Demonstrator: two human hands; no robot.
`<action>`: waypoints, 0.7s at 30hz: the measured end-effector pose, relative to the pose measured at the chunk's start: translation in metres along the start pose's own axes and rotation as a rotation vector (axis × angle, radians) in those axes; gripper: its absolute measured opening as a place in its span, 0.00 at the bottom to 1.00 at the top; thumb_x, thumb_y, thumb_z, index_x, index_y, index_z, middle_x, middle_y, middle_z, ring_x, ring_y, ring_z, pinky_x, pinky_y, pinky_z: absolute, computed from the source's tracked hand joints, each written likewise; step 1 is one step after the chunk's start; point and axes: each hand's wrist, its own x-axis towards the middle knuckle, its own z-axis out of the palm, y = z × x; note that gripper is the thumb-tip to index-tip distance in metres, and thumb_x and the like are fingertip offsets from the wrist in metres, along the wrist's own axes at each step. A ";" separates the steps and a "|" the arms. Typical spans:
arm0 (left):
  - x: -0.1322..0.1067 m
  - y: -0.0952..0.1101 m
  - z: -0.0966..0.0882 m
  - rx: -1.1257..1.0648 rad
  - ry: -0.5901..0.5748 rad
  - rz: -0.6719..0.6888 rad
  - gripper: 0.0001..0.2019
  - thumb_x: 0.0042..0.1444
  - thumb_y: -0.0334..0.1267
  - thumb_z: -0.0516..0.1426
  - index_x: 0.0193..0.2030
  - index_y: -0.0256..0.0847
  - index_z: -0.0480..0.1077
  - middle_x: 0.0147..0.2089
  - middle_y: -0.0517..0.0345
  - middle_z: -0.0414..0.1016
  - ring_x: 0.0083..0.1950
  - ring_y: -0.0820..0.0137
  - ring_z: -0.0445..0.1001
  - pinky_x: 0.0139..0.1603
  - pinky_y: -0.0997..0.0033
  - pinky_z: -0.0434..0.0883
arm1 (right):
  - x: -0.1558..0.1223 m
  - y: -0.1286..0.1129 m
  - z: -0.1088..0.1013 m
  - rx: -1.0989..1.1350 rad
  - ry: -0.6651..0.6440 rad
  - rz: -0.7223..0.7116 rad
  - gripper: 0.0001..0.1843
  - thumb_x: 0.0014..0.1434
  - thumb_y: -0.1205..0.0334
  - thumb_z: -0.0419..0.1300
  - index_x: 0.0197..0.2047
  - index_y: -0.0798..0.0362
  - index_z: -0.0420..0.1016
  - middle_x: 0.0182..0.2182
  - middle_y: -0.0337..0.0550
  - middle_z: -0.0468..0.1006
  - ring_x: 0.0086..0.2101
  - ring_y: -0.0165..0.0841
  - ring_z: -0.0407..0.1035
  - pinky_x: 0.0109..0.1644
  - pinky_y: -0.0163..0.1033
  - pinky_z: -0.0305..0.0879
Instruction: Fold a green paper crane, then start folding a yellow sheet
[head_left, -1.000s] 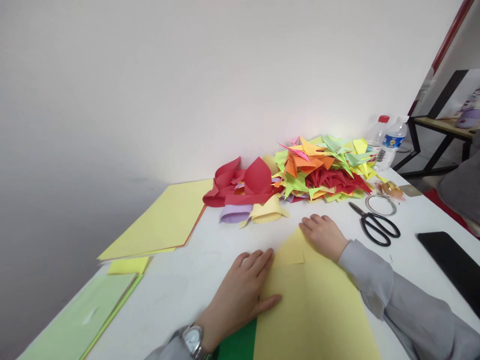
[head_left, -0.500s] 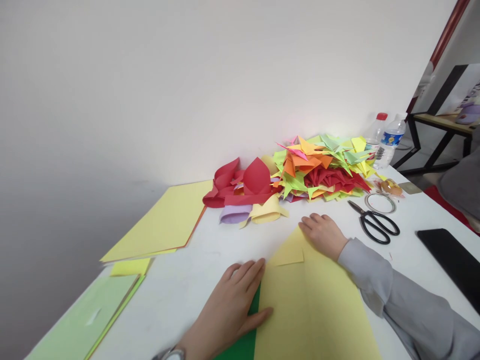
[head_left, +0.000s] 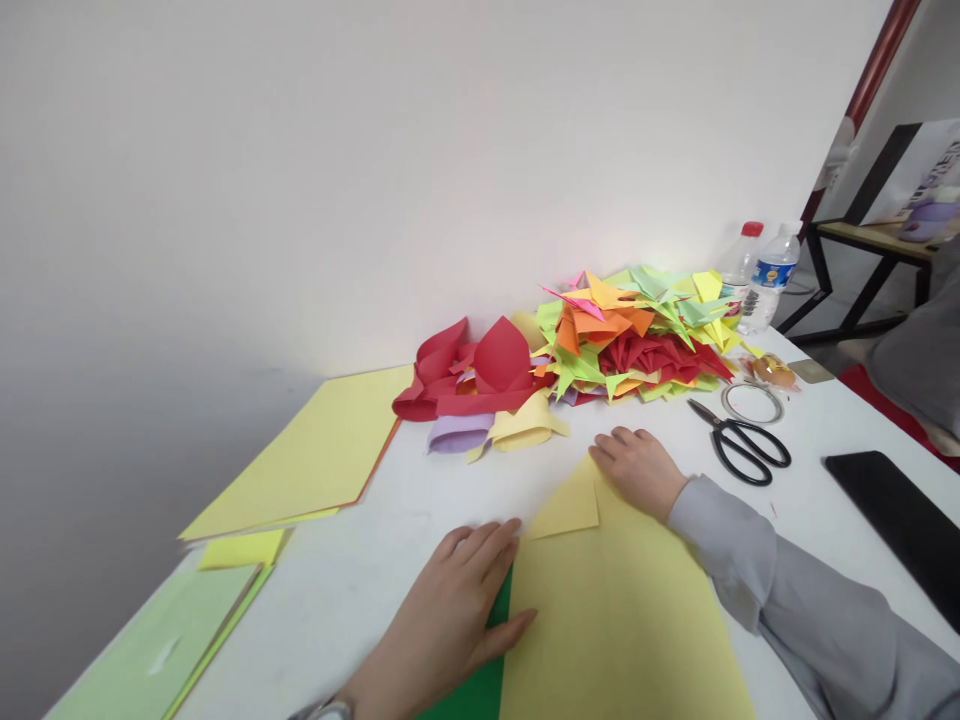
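A large yellow sheet of paper (head_left: 622,600) lies in front of me, with a small triangular flap (head_left: 566,510) folded over at its far left corner. Along the sheet's left edge rests my left hand (head_left: 457,600), open, its fingers stretched forward and its thumb on the paper. At the far tip of the sheet my right hand (head_left: 637,468) is closed on the paper with bent fingers; its thumb is hidden. Part of a green sheet (head_left: 480,690) shows under my left hand, beside the yellow one.
Folded paper shapes (head_left: 637,330) in many colours are heaped by the wall, beside red rolled pieces (head_left: 499,360). Black scissors (head_left: 742,445), a tape roll (head_left: 752,403) and a black slab (head_left: 896,525) lie at right. Bottles (head_left: 772,275) stand behind; yellow sheets (head_left: 307,450) and green sheets (head_left: 157,630) lie left.
The whole scene has shifted slightly left in view. The folded flap at the far corner now looks larger and more clearly triangular. Both hands keep nearly the same places on the sheet.
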 end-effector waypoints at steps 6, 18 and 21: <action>0.014 -0.013 -0.018 -0.035 -0.058 -0.059 0.12 0.61 0.46 0.55 0.41 0.41 0.76 0.57 0.45 0.72 0.53 0.53 0.71 0.51 0.52 0.67 | 0.000 0.000 0.003 0.033 0.018 0.002 0.14 0.65 0.71 0.49 0.51 0.56 0.70 0.47 0.54 0.74 0.45 0.43 0.65 0.39 0.44 0.61; 0.109 0.009 0.016 -0.432 -0.015 -0.329 0.12 0.58 0.43 0.57 0.43 0.39 0.73 0.46 0.48 0.74 0.44 0.59 0.74 0.45 0.61 0.72 | 0.002 0.009 0.020 0.175 0.144 0.048 0.17 0.63 0.73 0.53 0.54 0.60 0.69 0.48 0.57 0.75 0.48 0.43 0.65 0.46 0.46 0.62; 0.124 0.012 0.024 -0.440 0.026 -0.415 0.18 0.53 0.43 0.61 0.49 0.38 0.72 0.46 0.47 0.74 0.47 0.56 0.73 0.49 0.58 0.70 | 0.003 0.009 0.022 0.240 0.177 0.075 0.15 0.64 0.71 0.52 0.52 0.61 0.71 0.48 0.58 0.75 0.50 0.44 0.65 0.48 0.47 0.62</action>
